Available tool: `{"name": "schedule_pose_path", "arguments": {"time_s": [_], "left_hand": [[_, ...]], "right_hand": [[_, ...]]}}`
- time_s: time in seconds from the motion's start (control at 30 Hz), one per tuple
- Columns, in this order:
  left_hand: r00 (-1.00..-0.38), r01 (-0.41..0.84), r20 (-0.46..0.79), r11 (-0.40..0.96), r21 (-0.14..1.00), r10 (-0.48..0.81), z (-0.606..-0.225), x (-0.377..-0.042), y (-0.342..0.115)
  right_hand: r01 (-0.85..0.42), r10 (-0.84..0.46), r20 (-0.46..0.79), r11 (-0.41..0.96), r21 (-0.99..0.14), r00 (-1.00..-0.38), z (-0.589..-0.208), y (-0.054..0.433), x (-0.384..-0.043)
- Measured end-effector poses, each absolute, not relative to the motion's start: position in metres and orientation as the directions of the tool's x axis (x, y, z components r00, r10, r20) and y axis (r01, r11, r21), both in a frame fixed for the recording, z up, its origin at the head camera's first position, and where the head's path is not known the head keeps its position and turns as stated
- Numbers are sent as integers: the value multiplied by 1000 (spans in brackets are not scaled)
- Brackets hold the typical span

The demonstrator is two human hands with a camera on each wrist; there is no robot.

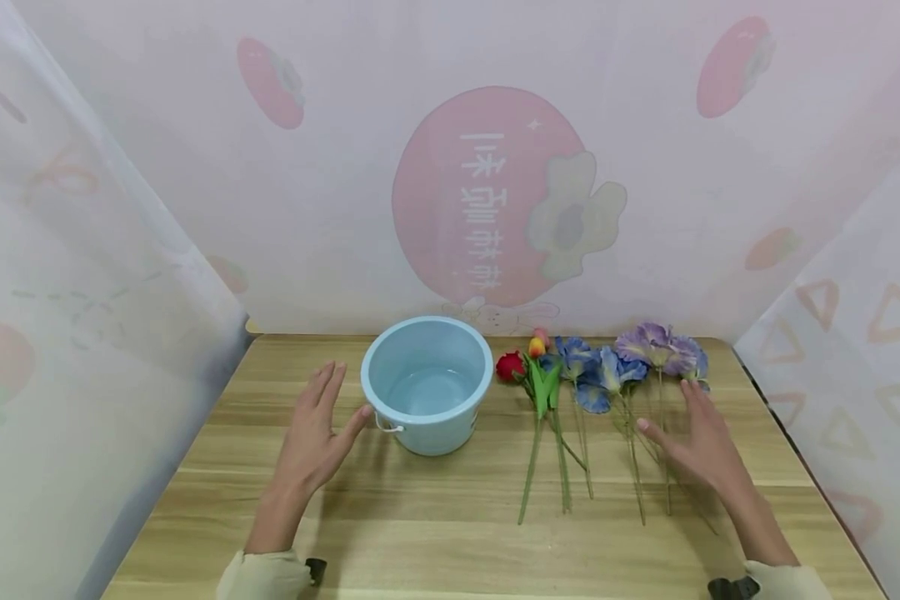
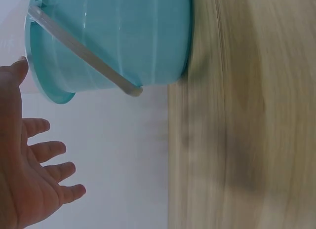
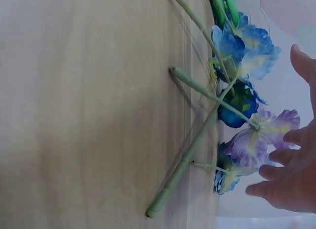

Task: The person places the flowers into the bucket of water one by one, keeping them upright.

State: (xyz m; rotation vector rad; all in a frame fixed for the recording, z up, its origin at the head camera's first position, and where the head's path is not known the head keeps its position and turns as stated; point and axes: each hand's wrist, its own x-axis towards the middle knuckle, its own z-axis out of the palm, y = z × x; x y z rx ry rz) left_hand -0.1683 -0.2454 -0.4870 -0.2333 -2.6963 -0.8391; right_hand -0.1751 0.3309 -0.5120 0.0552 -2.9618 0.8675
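Note:
A light blue bucket (image 1: 437,435) stands upright on the table, nothing visible inside. Its white handle (image 2: 81,51) hangs down along the side. My left hand (image 1: 311,446) is held just left of it, fingers spread and the thumb near the rim; whether they touch cannot be told. To the bucket's right lie artificial flowers: a red rose (image 1: 509,367), a yellow-orange tulip (image 1: 537,347) with green leaves, several blue flowers (image 1: 603,373) and a purple flower (image 1: 654,346). Above the rightmost stems (image 3: 185,157), my right hand (image 1: 708,450) hovers with fingers extended, holding nothing.
The wooden table (image 1: 420,533) ends at the back against a pale curtain (image 1: 330,208) printed with strawberries. Similar cloth hangs along the left and right sides. Flower stems point toward the table's front edge.

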Motion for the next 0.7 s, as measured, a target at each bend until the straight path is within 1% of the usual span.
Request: {"name": "schedule_pose_path", "arguments": {"time_s": [0.13,0.3,0.4,0.5,0.7], "left_hand": [[-933,258,357,796,548,57,-491,-173,-244],[-920,294,390,740,605,46,-493,-178,-242],[-912,321,407,691,648,41,-493,-181,-239],[-902,356,430,618,700,33,-492,-184,-236],[-901,389,434,422,819,-13,-495,-189,-231]], "right_hand": [[-25,-23,11,805,-593,-1000,-512,337,-182],[28,-9,-52,759,-650,-999,-515,345,-187],[66,0,-92,693,-718,-996,-518,349,-189],[95,2,-119,614,-784,-993,-521,351,-193],[110,-5,-130,493,-863,-991,-526,356,-200]]}}
